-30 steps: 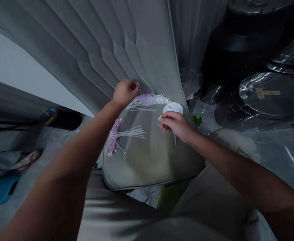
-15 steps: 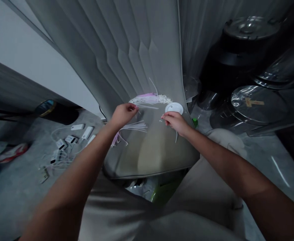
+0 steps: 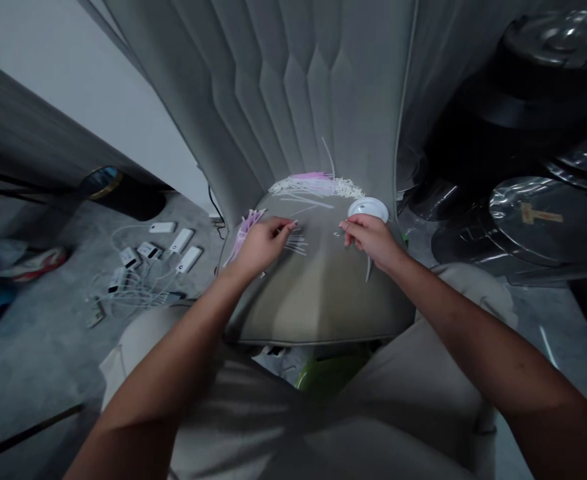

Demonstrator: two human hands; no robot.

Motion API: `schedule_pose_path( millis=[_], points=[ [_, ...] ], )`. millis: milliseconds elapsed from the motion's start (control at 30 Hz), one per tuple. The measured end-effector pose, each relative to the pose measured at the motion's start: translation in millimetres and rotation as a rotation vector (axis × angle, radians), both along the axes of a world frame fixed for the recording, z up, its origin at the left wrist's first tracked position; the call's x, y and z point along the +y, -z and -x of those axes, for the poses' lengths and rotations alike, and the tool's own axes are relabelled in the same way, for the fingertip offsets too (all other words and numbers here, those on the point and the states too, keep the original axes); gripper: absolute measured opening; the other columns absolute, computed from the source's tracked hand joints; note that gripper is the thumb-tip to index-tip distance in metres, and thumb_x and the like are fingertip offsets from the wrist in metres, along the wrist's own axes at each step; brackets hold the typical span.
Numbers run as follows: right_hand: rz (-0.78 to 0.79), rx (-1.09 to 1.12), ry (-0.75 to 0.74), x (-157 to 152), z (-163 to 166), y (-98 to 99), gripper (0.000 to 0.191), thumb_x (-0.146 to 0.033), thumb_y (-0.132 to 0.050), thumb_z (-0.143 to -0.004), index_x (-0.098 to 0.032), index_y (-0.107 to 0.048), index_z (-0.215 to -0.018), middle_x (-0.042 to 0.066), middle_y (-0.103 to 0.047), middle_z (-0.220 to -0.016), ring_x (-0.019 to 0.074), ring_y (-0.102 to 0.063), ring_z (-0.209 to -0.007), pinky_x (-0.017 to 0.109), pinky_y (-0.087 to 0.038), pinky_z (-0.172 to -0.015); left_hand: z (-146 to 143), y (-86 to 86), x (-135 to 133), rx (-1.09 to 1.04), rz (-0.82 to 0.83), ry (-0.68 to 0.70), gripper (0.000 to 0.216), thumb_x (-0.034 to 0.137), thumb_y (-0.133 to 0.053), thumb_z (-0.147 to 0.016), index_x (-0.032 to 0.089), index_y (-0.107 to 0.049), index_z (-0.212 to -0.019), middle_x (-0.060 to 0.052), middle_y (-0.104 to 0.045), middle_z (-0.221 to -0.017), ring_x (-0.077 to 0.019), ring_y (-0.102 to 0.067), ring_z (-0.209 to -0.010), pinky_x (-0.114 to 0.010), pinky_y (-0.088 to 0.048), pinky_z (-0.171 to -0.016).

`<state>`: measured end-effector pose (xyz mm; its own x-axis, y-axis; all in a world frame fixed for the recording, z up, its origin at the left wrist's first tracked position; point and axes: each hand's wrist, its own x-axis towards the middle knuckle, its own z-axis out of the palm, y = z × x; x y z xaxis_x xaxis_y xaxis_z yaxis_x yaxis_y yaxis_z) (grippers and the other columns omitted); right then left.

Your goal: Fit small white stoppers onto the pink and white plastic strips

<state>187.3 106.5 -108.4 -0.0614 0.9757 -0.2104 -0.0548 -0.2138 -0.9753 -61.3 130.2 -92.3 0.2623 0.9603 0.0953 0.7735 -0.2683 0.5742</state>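
Observation:
On a grey padded chair seat (image 3: 318, 300) in front of me lie thin white and pink plastic strips. My left hand (image 3: 261, 243) rests over a small fan of white strips (image 3: 296, 243), its fingers pinched on one of them. A pink bunch (image 3: 246, 230) lies just left of that hand. My right hand (image 3: 371, 240) is closed on a thin white strip that hangs below it, beside a white round lid (image 3: 368, 208). A bigger heap of white and pink strips (image 3: 318, 187) lies at the back of the seat.
The tufted chair back (image 3: 293, 93) rises behind the seat. White chargers and tangled cables (image 3: 148, 263) lie on the grey floor at left. Large metal pots with lids (image 3: 528, 207) stand at right. Something green (image 3: 328, 373) shows under the seat's front edge.
My left hand came back from the far heap to the fan of strips near the seat's middle. The right hand stayed by the lid. The view swung left, revealing the chargers.

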Motion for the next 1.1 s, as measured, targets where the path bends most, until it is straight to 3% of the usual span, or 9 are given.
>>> schedule_pose_path(
  millis=[167,333,467,633,733,867,1100],
  points=[
    [0.0,0.032,0.008,-9,0,-6.6,0.028,-0.041,-0.074,-0.077,-0.018,-0.058,-0.079,0.0,-0.067,-0.055,0.0047,-0.034,-0.037,0.022,-0.021,-0.041,-15,-6.1,-43,-0.151,0.016,0.022,0.037,0.048,-0.055,-0.096,0.017,-0.076,-0.095,-0.004,-0.075,-0.083,-0.0162,-0.065,-0.076,-0.027,-0.049,-0.07],
    [-0.021,0.058,0.015,-25,1,-18.0,0.035,-0.044,-0.08,-0.072,-0.018,-0.057,-0.08,0.001,-0.069,-0.056,0.0041,-0.037,-0.036,0.02,-0.021,-0.04,-30,-4.2,-65,-0.281,-0.043,0.046,0.024,0.033,-0.058,-0.096,0.017,-0.075,-0.1,-0.005,-0.073,-0.086,-0.0135,-0.063,-0.076,-0.025,-0.047,-0.07],
    [-0.053,0.074,0.017,-44,12,-32.2,0.03,-0.042,-0.077,-0.076,-0.019,-0.058,-0.08,0.001,-0.071,-0.059,0.0042,-0.04,-0.037,0.019,-0.023,-0.04,-31,-6.7,-74,-0.383,-0.127,0.127,0.022,0.026,-0.058,-0.097,0.017,-0.075,-0.109,-0.003,-0.069,-0.08,-0.0118,-0.06,-0.072,-0.024,-0.046,-0.069],
    [-0.124,0.099,0.071,-68,37,-51.6,0.023,-0.04,-0.075,-0.077,-0.02,-0.063,-0.079,0.0,-0.068,-0.058,0.0091,-0.056,-0.049,0.019,-0.027,-0.04,-24,-24.7,-87,-0.495,-0.225,0.136,0.021,0.029,-0.056,-0.099,0.016,-0.073,-0.098,-0.002,-0.068,-0.08,-0.0115,-0.061,-0.074,-0.023,-0.046,-0.069],
    [-0.176,0.107,0.08,-75,54,-62.6,0.021,-0.039,-0.075,-0.079,-0.02,-0.066,-0.078,-0.001,-0.068,-0.06,0.0083,-0.055,-0.048,0.019,-0.029,-0.04,-19,-35.0,-95,-0.511,-0.258,0.125,0.027,0.033,-0.05,-0.102,0.017,-0.07,-0.096,-0.002,-0.069,-0.08,-0.012,-0.062,-0.076,-0.024,-0.047,-0.071],
    [-0.315,0.097,0.012,-74,72,-77.4,0.017,-0.033,-0.076,-0.082,-0.019,-0.068,-0.077,-0.002,-0.071,-0.066,0.0036,-0.044,-0.041,0.018,-0.03,-0.039,-14,-41.9,-101,-0.511,-0.306,0.109,0.026,0.035,-0.048,-0.104,0.018,-0.067,-0.098,-0.002,-0.072,-0.087,-0.0117,-0.064,-0.079,-0.024,-0.048,-0.072],
    [-0.461,-0.012,-0.046,-60,79,-89.7,0.015,-0.033,-0.075,-0.085,-0.021,-0.071,-0.078,-0.004,-0.067,-0.069,0.0042,-0.048,-0.045,0.018,-0.036,-0.04,-3,-43.3,-100,-0.504,-0.4,0.001,0.025,0.039,-0.044,-0.105,0.02,-0.061,-0.105,0.0,-0.07,-0.089,-0.0103,-0.063,-0.077,-0.023,-0.048,-0.07]
  ],
)
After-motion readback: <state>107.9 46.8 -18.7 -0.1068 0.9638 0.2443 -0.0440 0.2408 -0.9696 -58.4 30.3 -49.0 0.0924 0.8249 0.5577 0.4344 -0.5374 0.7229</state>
